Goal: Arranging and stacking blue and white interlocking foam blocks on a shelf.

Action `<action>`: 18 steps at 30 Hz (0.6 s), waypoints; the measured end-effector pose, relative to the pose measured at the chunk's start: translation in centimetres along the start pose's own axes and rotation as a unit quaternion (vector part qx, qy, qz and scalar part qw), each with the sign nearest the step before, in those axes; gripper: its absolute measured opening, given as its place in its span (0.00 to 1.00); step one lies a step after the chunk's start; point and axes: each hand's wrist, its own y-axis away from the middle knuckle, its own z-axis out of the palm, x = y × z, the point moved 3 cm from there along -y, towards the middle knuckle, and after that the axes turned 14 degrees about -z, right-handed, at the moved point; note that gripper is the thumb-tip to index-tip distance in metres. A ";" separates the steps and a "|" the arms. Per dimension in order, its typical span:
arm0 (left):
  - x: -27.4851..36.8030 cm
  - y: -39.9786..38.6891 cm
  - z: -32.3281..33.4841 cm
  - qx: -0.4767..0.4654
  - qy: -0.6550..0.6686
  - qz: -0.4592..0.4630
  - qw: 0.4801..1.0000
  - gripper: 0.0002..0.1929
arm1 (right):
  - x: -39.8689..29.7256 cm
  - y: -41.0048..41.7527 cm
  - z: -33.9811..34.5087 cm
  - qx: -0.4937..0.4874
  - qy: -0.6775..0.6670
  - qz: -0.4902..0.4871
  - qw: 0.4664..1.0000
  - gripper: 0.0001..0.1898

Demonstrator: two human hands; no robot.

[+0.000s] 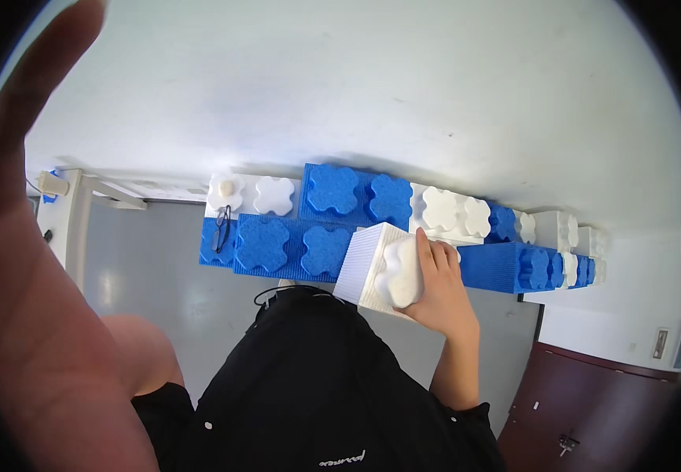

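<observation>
My right hand (439,289) grips the rounded knob of a white ribbed foam building block (370,268). That block sits at an angle and juts out towards me from the front row of blocks. To its left is a blue block (266,245) with two clover-shaped knobs, and to its right another blue block (488,265). My left hand (33,283) is raised very close to the camera at the left edge, blurred and partly cut off. One extended digit shows; its other fingers are out of view.
Behind stand more blocks, blue (358,192) and white (452,212), along a pale wall (346,82). Eyeglasses (220,227) and a small cream object (226,187) lie on the left blocks. A white table (72,224) stands at left, a dark red door (594,413) at lower right.
</observation>
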 end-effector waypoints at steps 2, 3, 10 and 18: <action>1.1 -0.8 2.6 -0.007 0.015 -0.008 1.000 0.40 | 0.2 0.1 0.0 0.006 0.008 -0.001 1.000 0.69; 1.8 -1.1 2.7 -0.011 0.012 -0.011 1.000 0.40 | 0.0 -0.1 0.0 0.007 0.005 -0.007 1.000 0.69; -0.1 -1.1 -6.1 -0.043 0.038 -0.041 0.998 0.37 | -0.2 -0.4 0.3 0.001 0.010 -0.014 1.000 0.69; -0.1 1.4 -7.6 -0.080 0.047 -0.076 0.993 0.33 | -1.0 -2.0 -0.4 0.038 0.025 -0.060 0.997 0.61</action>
